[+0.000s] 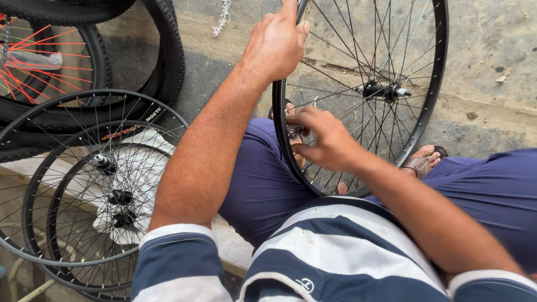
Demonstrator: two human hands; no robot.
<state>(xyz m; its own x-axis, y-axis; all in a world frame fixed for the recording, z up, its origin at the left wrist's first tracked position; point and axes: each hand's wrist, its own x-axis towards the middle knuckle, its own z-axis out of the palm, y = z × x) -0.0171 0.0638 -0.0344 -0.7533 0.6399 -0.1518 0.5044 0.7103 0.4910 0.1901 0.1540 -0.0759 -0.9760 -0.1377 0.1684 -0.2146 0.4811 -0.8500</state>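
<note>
Wheel (386,89) stands between the knees — stacked rims (84,190) lie left.

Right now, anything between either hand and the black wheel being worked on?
Nothing visible. The left hand already grips the rim of the black wheel near its top. The right hand is at the spokes beside the rim's lower left, pinching a small tool too blurred to identify.
</note>
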